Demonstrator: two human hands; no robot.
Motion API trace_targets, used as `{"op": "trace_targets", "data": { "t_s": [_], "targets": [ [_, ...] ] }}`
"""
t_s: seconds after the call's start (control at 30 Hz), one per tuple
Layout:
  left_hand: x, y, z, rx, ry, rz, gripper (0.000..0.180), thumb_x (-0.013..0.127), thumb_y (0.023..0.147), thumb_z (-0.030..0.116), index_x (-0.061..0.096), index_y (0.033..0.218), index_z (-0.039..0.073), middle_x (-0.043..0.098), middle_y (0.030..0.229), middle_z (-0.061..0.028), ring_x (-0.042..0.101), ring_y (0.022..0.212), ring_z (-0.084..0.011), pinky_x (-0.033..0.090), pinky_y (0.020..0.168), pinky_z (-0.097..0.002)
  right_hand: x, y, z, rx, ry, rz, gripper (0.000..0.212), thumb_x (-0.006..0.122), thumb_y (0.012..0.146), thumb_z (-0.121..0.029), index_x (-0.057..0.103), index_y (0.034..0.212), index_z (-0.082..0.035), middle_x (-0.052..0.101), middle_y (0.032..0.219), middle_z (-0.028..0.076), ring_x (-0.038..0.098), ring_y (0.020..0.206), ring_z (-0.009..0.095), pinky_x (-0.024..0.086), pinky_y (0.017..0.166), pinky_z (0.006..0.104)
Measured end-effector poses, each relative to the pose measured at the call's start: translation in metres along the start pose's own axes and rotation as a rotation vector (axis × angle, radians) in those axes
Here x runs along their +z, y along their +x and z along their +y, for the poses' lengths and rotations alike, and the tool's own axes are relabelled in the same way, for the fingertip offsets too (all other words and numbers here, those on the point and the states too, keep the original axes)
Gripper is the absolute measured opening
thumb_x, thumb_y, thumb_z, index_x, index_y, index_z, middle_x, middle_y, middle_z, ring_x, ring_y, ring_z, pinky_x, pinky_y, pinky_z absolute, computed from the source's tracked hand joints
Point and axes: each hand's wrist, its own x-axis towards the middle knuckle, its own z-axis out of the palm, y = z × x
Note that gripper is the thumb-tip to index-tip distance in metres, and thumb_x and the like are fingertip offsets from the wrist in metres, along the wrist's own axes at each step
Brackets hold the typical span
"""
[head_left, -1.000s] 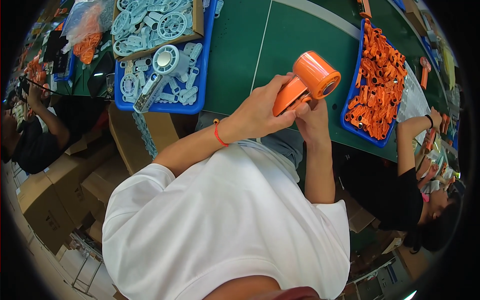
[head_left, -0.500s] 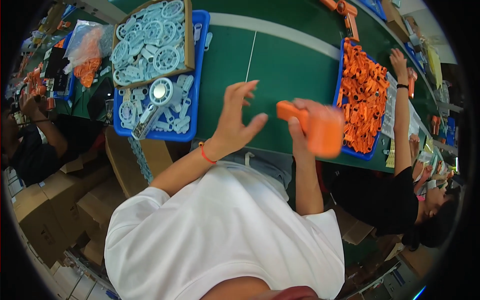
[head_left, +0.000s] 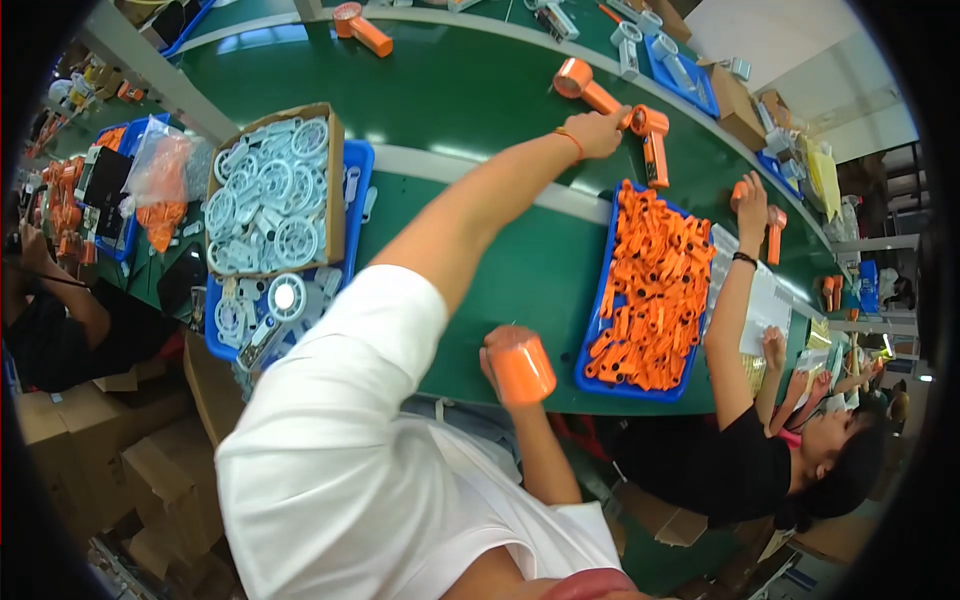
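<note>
Right of centre at the top of the frame, my left hand point(head_left: 597, 134) is at the handle end of a glossy orange device point(head_left: 587, 88), its long axis slanting from round head down rightward; how closed those fingers are, I cannot tell. Below centre, my right hand point(head_left: 491, 358) curls around a smooth, barrel-shaped orange housing point(head_left: 526, 371), leaning rightward towards its lower end.

Desk point(head_left: 490, 270): left tray point(head_left: 359, 156) carries a carton of parts point(head_left: 336, 190), right tray point(head_left: 590, 355) holds loose parts point(head_left: 652, 290). Handheld fans point(head_left: 655, 155) lie past the rail point(head_left: 405, 160), one just behind right tray.
</note>
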Motion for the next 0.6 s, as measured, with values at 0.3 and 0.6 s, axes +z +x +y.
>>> {"op": "trace_targets", "data": {
  "t_s": [0.3, 0.6],
  "targets": [
    [0.031, 0.056, -0.008, -0.135, 0.141, -0.006, 0.049, 0.048, 0.083, 0.05, 0.052, 0.118, 0.015, 0.059, 0.111, -0.016, 0.058, 0.103, -0.0297, 0.046, 0.085, -0.0405, -0.03, -0.015, -0.086, 0.141, -0.084, 0.117, 0.057, 0.076, 0.062, -0.001, 0.048, 0.111, 0.001, 0.055, 0.095, 0.011, 0.056, 0.085, 0.025, 0.046, 0.072, 0.0329],
    [-0.071, -0.184, 0.002, -0.306, 0.151, 0.111, 0.061, 0.052, 0.073, 0.017, 0.034, 0.131, 0.016, 0.06, 0.093, -0.0222, 0.061, 0.082, -0.0369, 0.048, 0.069, -0.0461, -0.045, 0.021, -0.085, -0.137, -0.642, -0.241, 0.068, 0.072, 0.064, -0.008, 0.044, 0.126, -0.002, 0.054, 0.109, 0.017, 0.051, 0.1, 0.034, 0.038, 0.088, 0.0409]
  ]
}}
